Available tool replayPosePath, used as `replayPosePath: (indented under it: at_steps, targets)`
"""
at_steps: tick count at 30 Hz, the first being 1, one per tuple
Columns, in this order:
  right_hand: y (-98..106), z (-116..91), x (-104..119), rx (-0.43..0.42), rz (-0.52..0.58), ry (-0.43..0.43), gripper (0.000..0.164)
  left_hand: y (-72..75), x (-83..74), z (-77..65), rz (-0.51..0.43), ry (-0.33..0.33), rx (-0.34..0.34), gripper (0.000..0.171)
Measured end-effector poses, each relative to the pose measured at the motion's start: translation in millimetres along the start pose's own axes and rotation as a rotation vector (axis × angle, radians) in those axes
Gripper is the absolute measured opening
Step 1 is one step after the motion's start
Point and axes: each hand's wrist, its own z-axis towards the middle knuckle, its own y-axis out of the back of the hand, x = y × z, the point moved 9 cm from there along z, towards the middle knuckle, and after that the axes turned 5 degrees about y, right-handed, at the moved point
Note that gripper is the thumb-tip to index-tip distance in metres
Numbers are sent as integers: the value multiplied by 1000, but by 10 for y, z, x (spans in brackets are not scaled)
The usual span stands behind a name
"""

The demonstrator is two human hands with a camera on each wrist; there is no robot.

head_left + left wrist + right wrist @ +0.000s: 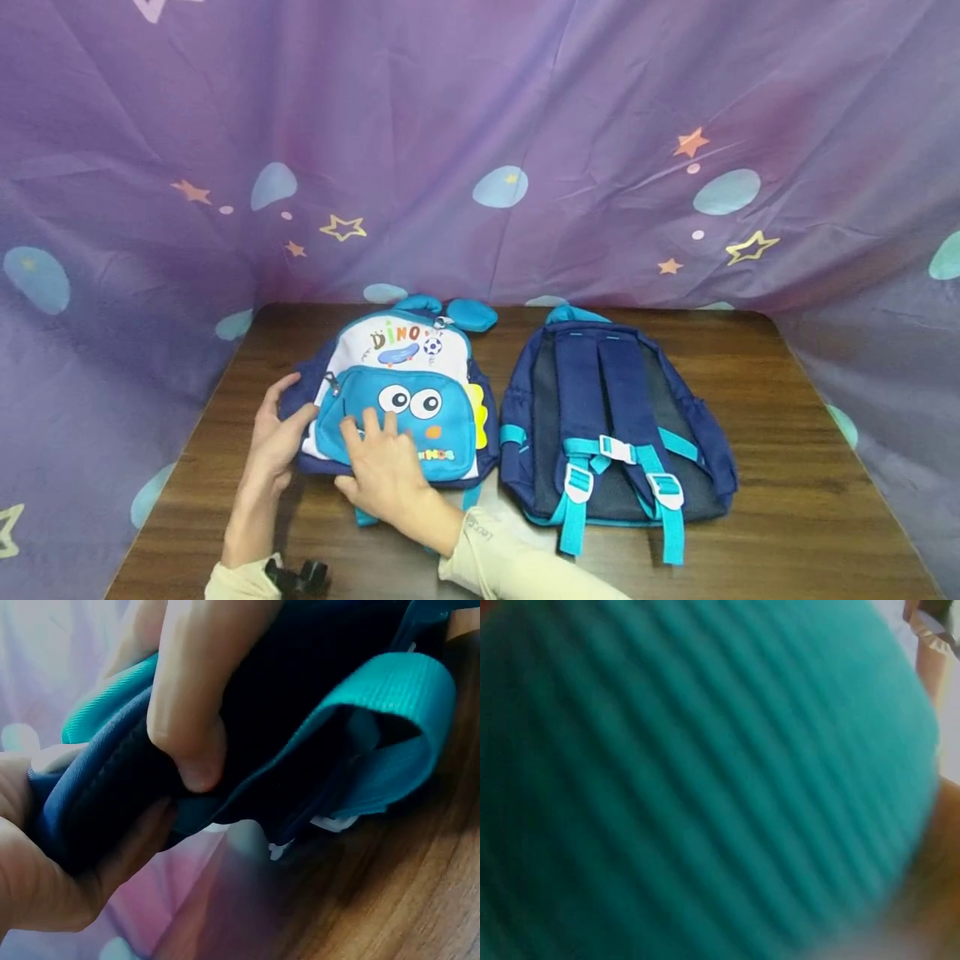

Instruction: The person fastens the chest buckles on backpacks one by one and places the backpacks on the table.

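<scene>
The left grip (274,442) is curled on the side of the DINO backpack (411,377), thumb at the front edge and fingers along the navy flank; the left wrist view shows fingers either side of a thick navy edge, a teal strap (390,686) looping out beside it. The right grip (392,468) is relaxed and part-spread, its fingers resting on the blue front pocket (415,425) without closing round anything. In the right wrist view, blurred ribbed teal cloth (720,780) blocks sight of that grip. Nearest the person, a pale right sleeve (532,560) crosses the surface (802,467), and a black device (300,577) sits at the left wrist. The DINO backpack lies left of centre, front showing, with the right grip covering part of the pocket's print. Just to its right, a navy backpack (630,392) lies straps up, crowding that side. Beyond both hangs a purple star-patterned curtain (480,100)
</scene>
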Motion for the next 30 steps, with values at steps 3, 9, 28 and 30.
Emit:
replayPosePath:
  at_steps: [3,9,28,30]
  targets:
    - [27,2,-57,91,40,-29,85,-20,-76,-33,38,-37,-13,67]
    - [291,129,-116,209,114,-98,110,-93,-268,-126,51,-90,17,66]
    - [852,254,-318,-266,230,-139,72,-389,-755,-434,-244,-455,496,62]
    - [922,234,-394,-315,294,-145,64,-409,-817,-455,-240,-506,514,63]
